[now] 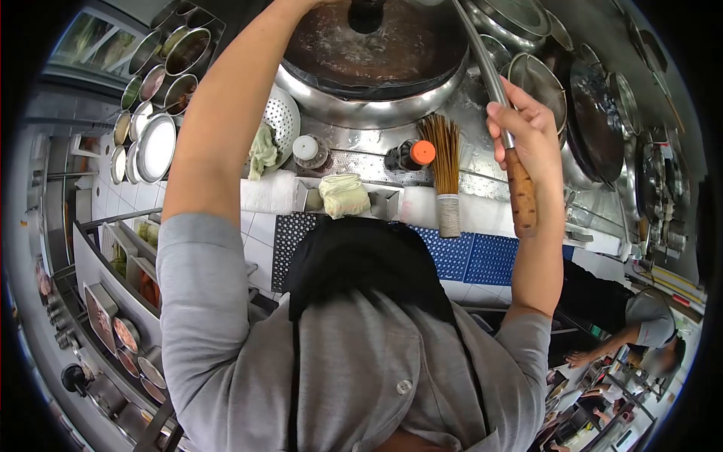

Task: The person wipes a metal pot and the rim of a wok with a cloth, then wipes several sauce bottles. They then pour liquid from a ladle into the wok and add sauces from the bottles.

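Long-handled utensil [488, 71] lies inside the right hand [536, 134], whose fingers and thumb are closed around its metal shaft, just above the wooden grip [521, 197]. From the hand, the grip points to six o'clock and runs along the wrist; the shaft leans toward eleven and leaves view at the top edge, so its far end cannot be told. The left arm reaches up past the same edge — its hand is out of view, and I cannot tell how its fingers stand.

The shaft is smooth, greyish metal; the grip is a brown cylinder with darker marks. At one o'clock from the right hand, just beside it, is a round mesh strainer [544, 81]. At eight o'clock lies a brush [446, 154] of thin brown rods, its lower end bound in something pale and ridged. Next to it, a little farther left, is a dark bottle [401, 156] with a glossy orange cap. Toward nine, well apart, stand a clear jar [321, 160] with a white cap and a perforated metal disc [282, 120] partly covered by a crumpled, pale green cloth [262, 153]. A thick folded cloth [344, 195] sits between eight and nine.

At ten o'clock spreads a broad round wok [422, 53] — dark, glossy, mottled brown — within a shiny steel ring [354, 113].
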`<action>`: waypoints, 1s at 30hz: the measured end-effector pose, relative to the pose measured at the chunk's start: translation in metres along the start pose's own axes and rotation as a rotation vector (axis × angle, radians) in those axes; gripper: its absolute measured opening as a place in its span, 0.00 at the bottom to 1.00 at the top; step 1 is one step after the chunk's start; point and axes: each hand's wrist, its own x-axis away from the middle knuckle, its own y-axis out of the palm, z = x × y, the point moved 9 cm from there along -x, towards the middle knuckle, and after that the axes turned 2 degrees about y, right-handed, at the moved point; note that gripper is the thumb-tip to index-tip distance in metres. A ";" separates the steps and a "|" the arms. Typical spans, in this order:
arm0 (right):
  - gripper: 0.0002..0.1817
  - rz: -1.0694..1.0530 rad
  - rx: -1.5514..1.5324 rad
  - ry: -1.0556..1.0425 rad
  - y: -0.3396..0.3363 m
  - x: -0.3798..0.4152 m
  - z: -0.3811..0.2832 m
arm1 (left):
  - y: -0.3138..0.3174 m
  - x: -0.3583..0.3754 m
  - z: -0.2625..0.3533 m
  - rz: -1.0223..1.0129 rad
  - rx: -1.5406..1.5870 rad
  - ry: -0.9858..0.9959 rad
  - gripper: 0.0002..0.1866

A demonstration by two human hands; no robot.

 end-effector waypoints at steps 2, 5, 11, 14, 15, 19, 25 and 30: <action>0.33 -0.017 -0.018 -0.011 -0.002 0.002 0.004 | -0.008 0.011 0.017 -0.003 -0.012 0.044 0.18; 0.34 0.017 0.008 -0.078 -0.010 0.000 0.019 | -0.022 0.036 0.047 0.012 -0.078 0.069 0.18; 0.34 0.086 -0.013 -0.069 -0.025 0.004 0.033 | -0.019 0.106 0.102 -0.085 -0.113 0.049 0.21; 0.34 0.083 -0.036 -0.039 -0.025 0.006 0.035 | -0.004 0.129 0.104 -0.097 -0.059 0.010 0.25; 0.34 0.081 -0.042 -0.030 -0.025 0.007 0.036 | -0.002 0.136 0.110 -0.102 -0.060 -0.037 0.25; 0.34 0.065 -0.058 -0.005 -0.022 0.004 0.040 | -0.017 0.144 0.127 0.057 -0.163 -0.004 0.25; 0.34 0.045 -0.076 -0.013 -0.023 0.004 0.044 | -0.026 0.159 0.147 0.088 0.000 0.244 0.22; 0.35 0.036 -0.088 -0.025 -0.024 0.005 0.044 | 0.040 0.180 0.148 -0.201 -0.142 0.175 0.25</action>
